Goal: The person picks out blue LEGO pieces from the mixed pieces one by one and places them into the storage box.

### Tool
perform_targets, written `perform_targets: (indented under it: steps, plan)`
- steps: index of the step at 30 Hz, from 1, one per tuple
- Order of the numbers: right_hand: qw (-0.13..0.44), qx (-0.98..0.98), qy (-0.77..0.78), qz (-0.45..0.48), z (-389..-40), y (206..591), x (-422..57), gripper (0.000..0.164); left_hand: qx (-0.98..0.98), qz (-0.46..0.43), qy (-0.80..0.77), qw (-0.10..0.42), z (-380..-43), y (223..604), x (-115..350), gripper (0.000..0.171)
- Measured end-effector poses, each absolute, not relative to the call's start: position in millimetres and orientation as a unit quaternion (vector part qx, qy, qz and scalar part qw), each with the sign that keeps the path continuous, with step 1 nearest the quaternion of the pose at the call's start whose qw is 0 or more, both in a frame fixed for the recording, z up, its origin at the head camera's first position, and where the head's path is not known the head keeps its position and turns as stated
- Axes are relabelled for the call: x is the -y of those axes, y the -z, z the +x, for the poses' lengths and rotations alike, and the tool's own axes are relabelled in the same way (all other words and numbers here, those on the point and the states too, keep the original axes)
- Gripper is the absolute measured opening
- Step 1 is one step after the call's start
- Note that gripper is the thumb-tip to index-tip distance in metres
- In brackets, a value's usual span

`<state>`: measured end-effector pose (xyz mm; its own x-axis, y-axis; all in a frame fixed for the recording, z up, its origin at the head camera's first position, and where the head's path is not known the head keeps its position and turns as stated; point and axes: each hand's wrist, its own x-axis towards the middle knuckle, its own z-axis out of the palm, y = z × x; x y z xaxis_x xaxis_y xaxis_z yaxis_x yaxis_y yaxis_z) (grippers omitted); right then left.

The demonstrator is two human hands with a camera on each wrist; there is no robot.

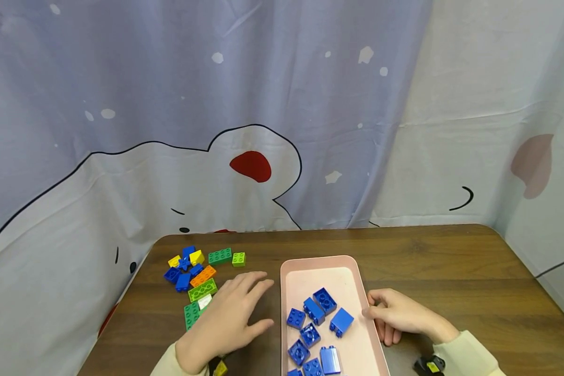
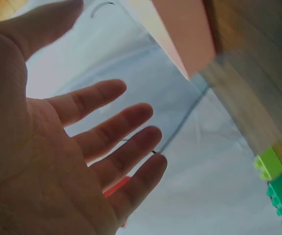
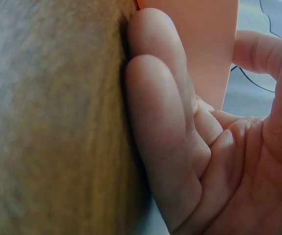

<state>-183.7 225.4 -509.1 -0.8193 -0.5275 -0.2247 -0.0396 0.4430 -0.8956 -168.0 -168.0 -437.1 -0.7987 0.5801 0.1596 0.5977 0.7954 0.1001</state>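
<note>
Left grip [image 1: 230, 318], fingers and thumb apart, hovers over the brown bench [image 1: 451, 271]; with my right grip [image 1: 397, 316] I pinch the pink tray [image 1: 305, 282] by its right rim. The tray stands between my two grips, blue bricks [image 1: 310, 335] scattered in it. Beyond my left grip lie mixed bricks [image 1: 203, 276], a green brick [image 1: 220, 256] just beside a smaller lime brick [image 1: 238, 259].

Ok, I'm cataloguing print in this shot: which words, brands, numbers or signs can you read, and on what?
None can be read.
The curtain shows only drawings, stars among them.
The tray looks plain.
Any lettering on the blocks or black wrist gadget is too small to make out.
</note>
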Motion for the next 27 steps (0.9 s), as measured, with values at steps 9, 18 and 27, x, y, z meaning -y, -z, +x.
perform_targets:
  steps: [9,18,27]
  plan:
    - [0.246,-0.813,0.498,-0.174,-183.9,509.9,-225.9,0.027,0.952,-0.270,0.049,0.135,-185.9,438.5,189.5,0.070]
    - [0.246,-0.810,0.503,-0.176,-183.9,512.1,-223.7,0.026,0.963,-0.217,0.070,0.142,-207.1,451.5,234.8,0.068]
    - [0.245,-0.817,0.490,-0.179,-183.8,510.5,-225.6,0.031,0.978,-0.154,0.066,0.120,-219.4,474.8,294.6,0.065]
